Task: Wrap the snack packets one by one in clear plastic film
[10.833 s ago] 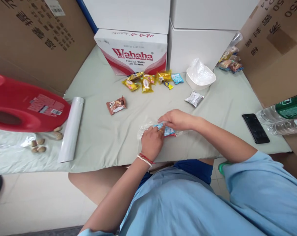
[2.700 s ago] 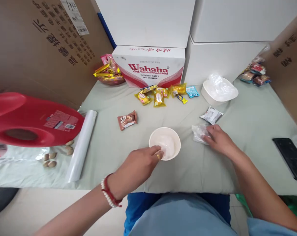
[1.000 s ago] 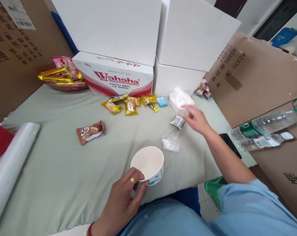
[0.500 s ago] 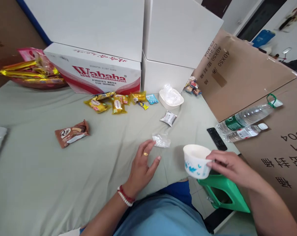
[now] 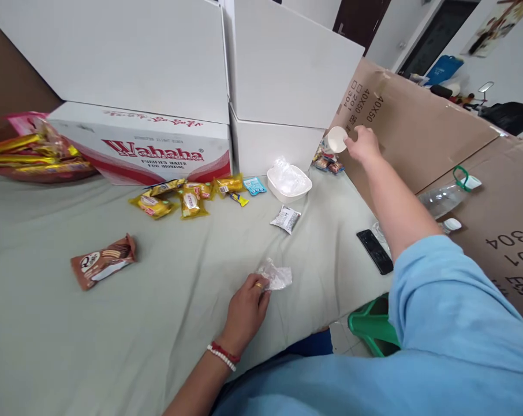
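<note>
My left hand (image 5: 247,306) pinches the near left edge of a crumpled clear plastic wrapper (image 5: 279,277) lying on the cloth. At the far right corner, my right hand (image 5: 363,144) grips the rim of a white paper bowl (image 5: 336,140) with blue print. The bowl is tilted, its opening partly facing me, above several small snack packets (image 5: 328,164). A silver-grey sachet (image 5: 286,219) lies beyond the wrapper. Behind it stands a white plastic dish (image 5: 289,184) with clear plastic film inside.
Several yellow-wrapped cakes (image 5: 191,202) and a blue packet (image 5: 254,185) lie before a Wahaha carton (image 5: 153,153). A brown snack bag (image 5: 104,261) sits left. A phone (image 5: 374,251) and water bottles (image 5: 444,199) lie right, near a cardboard wall (image 5: 411,124). A green stool (image 5: 374,326) stands below.
My right hand has carried the paper bowl from near me up to the far right corner. My left hand has closed on the plastic wrapper. The view has shifted slightly.
</note>
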The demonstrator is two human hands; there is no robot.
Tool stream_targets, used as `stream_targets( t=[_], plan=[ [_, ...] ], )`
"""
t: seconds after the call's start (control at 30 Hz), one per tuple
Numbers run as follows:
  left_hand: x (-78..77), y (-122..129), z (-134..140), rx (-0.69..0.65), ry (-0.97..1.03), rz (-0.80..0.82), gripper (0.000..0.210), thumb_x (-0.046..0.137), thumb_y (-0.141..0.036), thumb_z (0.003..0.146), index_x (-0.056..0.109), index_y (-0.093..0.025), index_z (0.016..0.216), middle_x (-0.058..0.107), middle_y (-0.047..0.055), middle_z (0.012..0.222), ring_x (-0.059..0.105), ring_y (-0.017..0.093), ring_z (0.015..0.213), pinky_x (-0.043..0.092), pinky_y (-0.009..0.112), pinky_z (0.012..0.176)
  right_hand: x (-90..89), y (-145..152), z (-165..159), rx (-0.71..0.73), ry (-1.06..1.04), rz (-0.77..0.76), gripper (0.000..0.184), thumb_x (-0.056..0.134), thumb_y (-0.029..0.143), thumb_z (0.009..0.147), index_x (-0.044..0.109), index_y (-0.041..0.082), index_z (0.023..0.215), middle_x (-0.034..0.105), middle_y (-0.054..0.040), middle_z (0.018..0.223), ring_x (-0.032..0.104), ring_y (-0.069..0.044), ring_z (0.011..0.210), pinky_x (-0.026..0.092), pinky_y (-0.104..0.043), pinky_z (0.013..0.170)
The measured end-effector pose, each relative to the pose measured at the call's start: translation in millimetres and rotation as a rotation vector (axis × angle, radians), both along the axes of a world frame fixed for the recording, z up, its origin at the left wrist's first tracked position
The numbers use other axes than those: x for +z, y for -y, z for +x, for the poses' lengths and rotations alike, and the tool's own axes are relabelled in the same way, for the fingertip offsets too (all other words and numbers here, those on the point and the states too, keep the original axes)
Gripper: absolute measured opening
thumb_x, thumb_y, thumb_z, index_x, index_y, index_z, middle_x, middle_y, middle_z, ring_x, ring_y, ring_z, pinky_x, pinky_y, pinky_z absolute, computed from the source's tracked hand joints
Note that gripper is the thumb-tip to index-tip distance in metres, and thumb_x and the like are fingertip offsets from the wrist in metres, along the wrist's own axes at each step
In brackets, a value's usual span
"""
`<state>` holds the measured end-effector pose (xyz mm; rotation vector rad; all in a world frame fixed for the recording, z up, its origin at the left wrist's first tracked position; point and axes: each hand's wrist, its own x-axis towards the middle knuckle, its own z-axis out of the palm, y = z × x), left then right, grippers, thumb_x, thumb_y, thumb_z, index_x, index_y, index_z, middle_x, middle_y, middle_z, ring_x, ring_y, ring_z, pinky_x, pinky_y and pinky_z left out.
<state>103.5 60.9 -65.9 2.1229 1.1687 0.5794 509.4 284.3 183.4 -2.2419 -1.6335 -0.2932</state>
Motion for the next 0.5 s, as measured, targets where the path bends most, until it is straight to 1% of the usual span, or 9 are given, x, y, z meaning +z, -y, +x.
stream_targets(
  t=[0.07, 0.13, 0.2, 0.27, 0.3, 0.33, 0.37, 0.47, 0.5],
  plan=[
    [-3.2, 1, -4, -0.002, 0.099, 0.008, 0.025, 0.048, -0.027, 0.102, 0.071, -0.019, 0.104, 0.072, 0.011, 0.112, 0.074, 0.022, 0.093, 0.061, 0.037, 0.084, -29.9, 20, -15, -0.017, -0.038, 0.006, 0.033, 0.054, 0.023, 0.104, 0.063, 0.004, 0.129, 0.066, -0.0214, 0.129, 0.063, -0.020, 0.109, 0.048, -0.041, 0.107],
    [-2.3, 1, -8, -0.002, 0.175, 0.007, 0.024, 0.048, -0.028, 0.102, 0.070, -0.020, 0.099, 0.072, 0.010, 0.106, 0.073, 0.022, 0.091, 0.061, 0.037, 0.081, -68.6, 61, -40, 0.058, -0.098, -0.041, 0.025, 0.052, 0.022, 0.105, 0.071, 0.012, 0.117, 0.075, -0.0088, 0.104, 0.068, -0.018, 0.093, 0.054, -0.033, 0.094],
    [2.8, 0, -10, -0.006, 0.223, -0.011, 0.022, 0.049, -0.027, 0.101, 0.070, -0.020, 0.096, 0.071, 0.009, 0.103, 0.073, 0.022, 0.089, 0.060, 0.037, 0.080, -108.5, 116, -75, 0.328, -0.272, -0.133, 0.030, 0.048, 0.030, 0.108, 0.073, 0.014, 0.111, 0.076, -0.0082, 0.096, 0.071, -0.019, 0.088, 0.057, -0.033, 0.086],
    [11.1, 2, -12, -0.017, 0.242, -0.053, 0.020, 0.051, -0.025, 0.100, 0.070, -0.020, 0.095, 0.071, 0.009, 0.101, 0.072, 0.022, 0.087, 0.060, 0.037, 0.080, -143.4, 174, -116, 0.718, -0.368, -0.231, 0.035, 0.055, 0.041, 0.107, 0.071, 0.018, 0.129, 0.074, -0.0132, 0.125, 0.071, -0.022, 0.109, 0.059, -0.035, 0.092],
    [15.8, 4, -14, -0.025, 0.244, -0.078, 0.019, 0.051, -0.023, 0.099, 0.070, -0.020, 0.094, 0.071, 0.009, 0.099, 0.071, 0.022, 0.086, 0.059, 0.037, 0.080, -158.2, 201, -136, 0.875, -0.379, -0.265, 0.049, 0.062, 0.047, 0.104, 0.063, 0.019, 0.144, 0.066, -0.0169, 0.144, 0.066, -0.026, 0.127, 0.059, -0.038, 0.099],
    [20.5, 6, -16, -0.036, 0.244, -0.106, 0.019, 0.052, -0.021, 0.098, 0.070, -0.020, 0.094, 0.070, 0.008, 0.096, 0.070, 0.022, 0.085, 0.058, 0.037, 0.080, -171.2, 226, -155, 0.966, -0.367, -0.297, 0.065, 0.069, 0.050, 0.100, 0.054, 0.020, 0.154, 0.056, -0.0197, 0.156, 0.058, -0.029, 0.140, 0.056, -0.043, 0.108],
    [25.0, 8, -18, -0.059, 0.243, -0.136, 0.018, 0.052, -0.019, 0.096, 0.071, -0.020, 0.094, 0.070, 0.008, 0.094, 0.069, 0.022, 0.084, 0.058, 0.036, 0.079, -182.9, 246, -171, 1.001, -0.354, -0.301, 0.069, 0.072, 0.049, 0.098, 0.051, 0.020, 0.157, 0.051, -0.0208, 0.160, 0.055, -0.030, 0.144, 0.055, -0.045, 0.111],
    [37.0, 3, -38, -0.164, 0.265, -0.230, 0.016, 0.058, -0.023, 0.095, 0.073, -0.019, 0.101, 0.072, 0.008, 0.097, 0.068, 0.019, 0.081, 0.055, 0.032, 0.075, -213.6, 284, -198, 0.986, -0.342, -0.200, 0.035, 0.061, 0.024, 0.105, 0.064, 0.023, 0.139, 0.065, -0.0163, 0.142, 0.066, -0.025, 0.127, 0.061, -0.041, 0.102],
    [40.8, -4, -50, -0.158, 0.278, -0.244, 0.018, 0.060, -0.027, 0.096, 0.073, -0.020, 0.105, 0.073, 0.008, 0.100, 0.068, 0.018, 0.081, 0.055, 0.030, 0.074, -222.7, 289, -201, 0.957, -0.341, -0.144, 0.030, 0.057, 0.017, 0.104, 0.067, 0.022, 0.133, 0.069, -0.0151, 0.134, 0.069, -0.024, 0.119, 0.063, -0.040, 0.097]
  ],
)
